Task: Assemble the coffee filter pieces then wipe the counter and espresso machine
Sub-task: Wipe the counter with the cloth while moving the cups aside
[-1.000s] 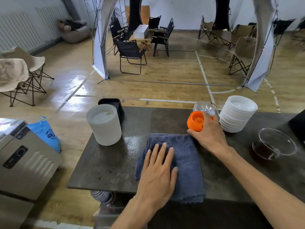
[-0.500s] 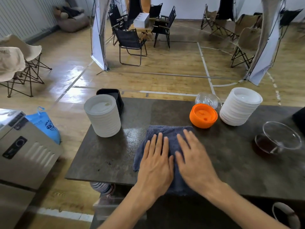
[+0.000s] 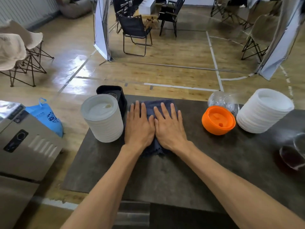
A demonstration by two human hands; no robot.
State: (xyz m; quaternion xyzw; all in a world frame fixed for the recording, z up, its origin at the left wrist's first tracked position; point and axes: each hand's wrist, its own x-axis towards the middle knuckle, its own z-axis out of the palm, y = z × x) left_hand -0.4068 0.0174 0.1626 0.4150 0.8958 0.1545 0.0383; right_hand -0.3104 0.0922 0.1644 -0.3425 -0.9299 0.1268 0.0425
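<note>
A: Where does the job stand?

B: Judging by the layout, the filter pieces look dealt with: the orange filter piece (image 3: 218,120) sits at about two o'clock on the counter (image 3: 206,162), with a clear glass piece (image 3: 222,100) touching its far side. Nobody is handling either. The wiping is under way.

A: And the hands?

B: Both lie flat on the dark blue cloth (image 3: 152,105). The left hand (image 3: 138,124) and the right hand (image 3: 169,126) sit side by side, thumbs touching, fingers straight and slightly spread, pressing down rather than gripping anything.

A: Where is the cloth?

B: Near the far edge of the counter, at twelve o'clock from the person, just beside the white ribbed stack (image 3: 103,118) at ten o'clock. Another white stack (image 3: 264,111) stands well off at two o'clock.

A: Which way does it run?

B: Its long axis appears to run from six to twelve o'clock, the frayed near hem showing between the wrists, the far end past the fingertips.

A: What remains?

B: My guess: most of the counter to either side, and the espresso machine. I cannot tell which object that is.
</note>
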